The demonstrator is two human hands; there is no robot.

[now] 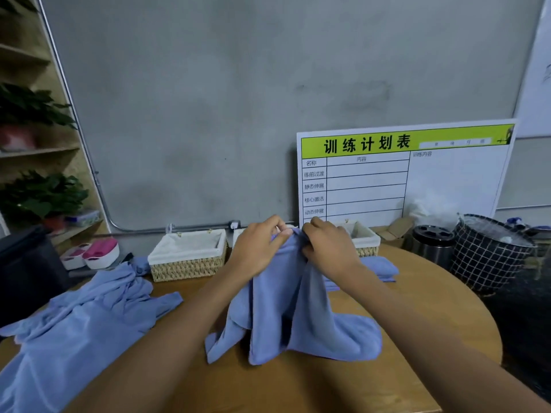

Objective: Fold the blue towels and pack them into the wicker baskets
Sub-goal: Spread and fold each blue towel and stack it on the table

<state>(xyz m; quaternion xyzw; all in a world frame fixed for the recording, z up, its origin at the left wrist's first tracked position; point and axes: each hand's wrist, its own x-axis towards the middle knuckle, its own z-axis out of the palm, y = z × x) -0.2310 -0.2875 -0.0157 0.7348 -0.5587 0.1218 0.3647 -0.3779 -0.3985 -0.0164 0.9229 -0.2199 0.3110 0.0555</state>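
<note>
I hold one blue towel (286,311) up over the middle of the round wooden table (313,386). My left hand (259,248) and my right hand (331,248) pinch its top edge side by side, and its lower folds rest crumpled on the tabletop. A heap of loose blue towels (80,320) lies at the left. Folded blue towels (381,269) are stacked behind my right arm. A wicker basket (187,254) with a white liner stands empty at the back left. A second wicker basket (365,241) shows partly behind my hands.
A white board with a green header (402,174) leans on the grey wall. A metal canister (432,242) and a black grid-pattern basket (489,254) stand at the right. A pink and white tub (100,253) and a dark box (29,269) sit at the left, by plant shelves (38,186).
</note>
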